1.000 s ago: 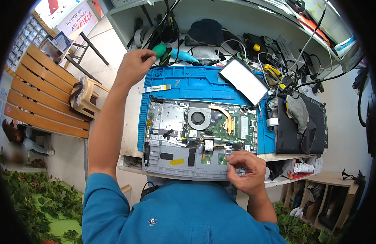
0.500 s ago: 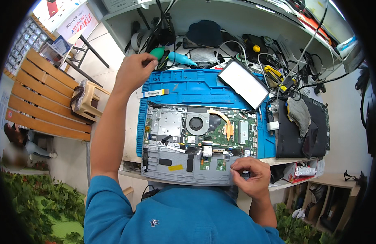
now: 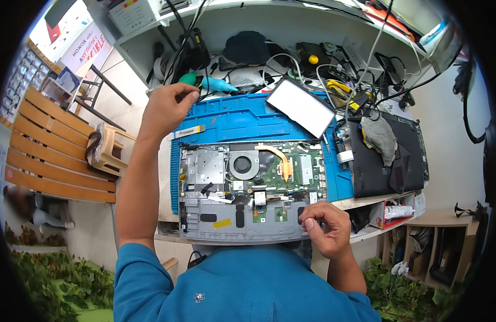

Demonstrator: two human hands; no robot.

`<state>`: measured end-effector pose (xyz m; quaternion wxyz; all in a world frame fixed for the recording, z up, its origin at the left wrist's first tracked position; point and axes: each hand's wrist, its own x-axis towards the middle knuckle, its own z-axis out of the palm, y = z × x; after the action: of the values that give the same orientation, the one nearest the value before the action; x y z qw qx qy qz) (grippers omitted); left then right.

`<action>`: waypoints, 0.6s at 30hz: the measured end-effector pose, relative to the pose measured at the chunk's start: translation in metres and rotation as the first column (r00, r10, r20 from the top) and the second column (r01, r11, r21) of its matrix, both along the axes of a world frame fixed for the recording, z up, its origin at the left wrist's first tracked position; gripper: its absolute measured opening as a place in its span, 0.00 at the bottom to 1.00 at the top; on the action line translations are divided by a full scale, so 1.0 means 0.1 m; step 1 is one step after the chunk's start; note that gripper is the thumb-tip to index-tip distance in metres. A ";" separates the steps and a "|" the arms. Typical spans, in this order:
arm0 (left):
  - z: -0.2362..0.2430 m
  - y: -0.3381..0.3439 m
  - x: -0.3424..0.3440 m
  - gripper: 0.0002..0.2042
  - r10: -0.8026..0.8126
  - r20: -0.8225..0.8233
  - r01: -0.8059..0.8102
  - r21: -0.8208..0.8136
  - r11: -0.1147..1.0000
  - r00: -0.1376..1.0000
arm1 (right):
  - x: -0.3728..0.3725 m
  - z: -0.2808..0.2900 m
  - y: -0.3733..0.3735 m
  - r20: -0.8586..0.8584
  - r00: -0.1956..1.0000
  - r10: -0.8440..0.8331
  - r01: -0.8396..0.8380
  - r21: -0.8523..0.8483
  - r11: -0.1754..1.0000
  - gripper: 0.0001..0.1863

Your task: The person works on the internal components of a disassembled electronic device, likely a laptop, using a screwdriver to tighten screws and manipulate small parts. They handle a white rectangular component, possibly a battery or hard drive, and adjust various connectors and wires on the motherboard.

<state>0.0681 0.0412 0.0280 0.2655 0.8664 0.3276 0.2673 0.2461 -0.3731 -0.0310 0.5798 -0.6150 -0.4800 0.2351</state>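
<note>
An opened laptop (image 3: 216, 222) lies bottom-up on a blue work mat (image 3: 232, 121), showing its fan (image 3: 243, 163), copper heat pipe and green board. My left hand (image 3: 167, 107) is stretched to the mat's far left corner, fingers closed around a thin tool whose grey end sticks out to the left. A teal-handled tool (image 3: 216, 83) lies just behind it. My right hand (image 3: 324, 228) rests at the laptop's near right corner with fingertips pinched together. Whatever they pinch is too small to see.
A white rectangular panel (image 3: 300, 106) leans at the mat's far right. A black laptop with a grey cloth (image 3: 379, 137) lies to the right. Cables and tools crowd the back shelf (image 3: 291, 59). A small stool (image 3: 106, 147) and wooden bench (image 3: 49, 145) stand on the left.
My left hand has drawn back a little from the teal-handled tool toward the mat's far left corner. My right hand stays at the laptop's near right corner.
</note>
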 end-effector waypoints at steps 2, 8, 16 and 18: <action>0.00 0.10 0.02 0.13 0.046 0.027 -0.046 0.006 0.999 0.999 | 0.04 -0.02 -0.06 -0.027 0.999 -0.042 0.042 0.002 0.999 0.03; -0.13 0.33 0.12 0.13 0.075 -0.117 -0.069 0.061 0.996 0.990 | 0.10 -0.10 -0.14 -0.082 0.985 -0.149 0.150 -0.002 0.989 0.06; -0.36 0.76 0.73 0.30 0.282 -0.067 -0.250 0.306 0.919 0.957 | 0.13 -0.08 -0.03 -0.004 0.994 -0.112 0.112 0.000 0.994 0.06; -0.31 0.95 0.93 0.30 0.375 -0.062 -0.333 0.341 0.879 0.925 | 0.13 -0.04 -0.03 -0.002 0.993 -0.116 0.116 -0.013 0.993 0.06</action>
<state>0.1608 0.1367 -0.0026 0.0450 0.8386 0.4483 0.3061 0.2593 -0.3759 -0.0353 0.5889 -0.6454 -0.4411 0.2049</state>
